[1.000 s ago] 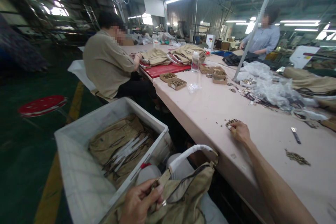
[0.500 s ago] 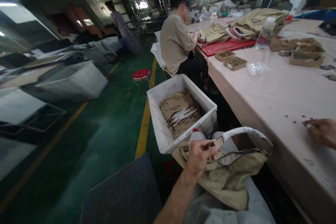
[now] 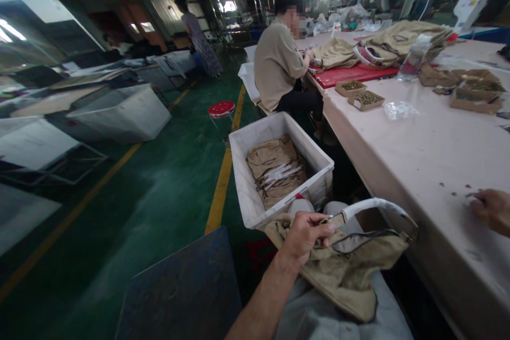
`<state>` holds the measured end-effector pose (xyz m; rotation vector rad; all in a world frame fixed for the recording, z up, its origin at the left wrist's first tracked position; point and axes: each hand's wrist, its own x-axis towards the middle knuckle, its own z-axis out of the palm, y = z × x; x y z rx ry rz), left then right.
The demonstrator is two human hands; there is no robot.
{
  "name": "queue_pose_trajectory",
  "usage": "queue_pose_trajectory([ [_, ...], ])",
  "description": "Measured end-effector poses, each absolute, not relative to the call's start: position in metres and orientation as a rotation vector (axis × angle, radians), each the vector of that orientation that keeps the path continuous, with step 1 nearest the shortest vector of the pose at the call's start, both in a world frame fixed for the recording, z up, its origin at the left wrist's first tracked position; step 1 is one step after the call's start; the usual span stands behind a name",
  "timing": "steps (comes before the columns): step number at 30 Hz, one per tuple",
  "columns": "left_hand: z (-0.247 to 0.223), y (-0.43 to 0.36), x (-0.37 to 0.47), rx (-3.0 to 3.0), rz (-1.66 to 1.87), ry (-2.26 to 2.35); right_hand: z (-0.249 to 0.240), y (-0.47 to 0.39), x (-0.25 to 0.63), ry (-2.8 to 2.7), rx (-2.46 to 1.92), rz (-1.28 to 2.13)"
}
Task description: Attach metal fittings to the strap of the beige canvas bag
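A khaki bag lies across my lap, its curved handle wrapped in white. My left hand is closed on the near end of that handle, where a tan tab shows. At the right edge, my right hand is over the pale table, fingers bent together beside a few small dark pieces. What its fingertips hold, if anything, is too small and blurred to make out.
A white bin of folded khaki bags stands ahead. Beyond it a person sits at the table, near a red board. Small boxes of metal parts and a clear bottle stand there. A red stool is left.
The view has swung slightly left, so most things appear farther right. My left hand keeps its hold on the handle end, and my right hand stays by the small pieces.
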<state>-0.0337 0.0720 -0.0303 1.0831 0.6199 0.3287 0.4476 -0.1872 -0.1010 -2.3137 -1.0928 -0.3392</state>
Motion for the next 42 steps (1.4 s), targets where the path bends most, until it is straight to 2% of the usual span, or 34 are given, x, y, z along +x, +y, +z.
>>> queue_pose_trajectory([
  [3, -0.032, 0.069, -0.032, 1.079, 0.330, 0.615, -0.074, -0.162, 0.368, -1.294, -2.287, -0.140],
  [8, -0.033, 0.065, -0.025, 1.051, 0.337, 0.619, -0.039, -0.101, 0.193, -1.604, -1.703, 0.106],
  [11, -0.034, 0.064, -0.023, 1.045, 0.333, 0.614, -0.038, -0.079, 0.147, -1.632, -1.629, 0.175],
  [21, -0.031, 0.060, -0.020, 1.126, 0.336, 0.644, -0.046, -0.073, 0.142, -1.600, -1.565, 0.199],
  [36, -0.021, 0.059, -0.023, 1.311, 0.299, 0.521, -0.038, -0.078, 0.153, -1.151, -1.646, 0.777],
  [42, -0.026, 0.059, -0.025, 1.335, 0.265, 0.517, -0.045, -0.082, 0.154, -1.072, -1.643, 0.816],
])
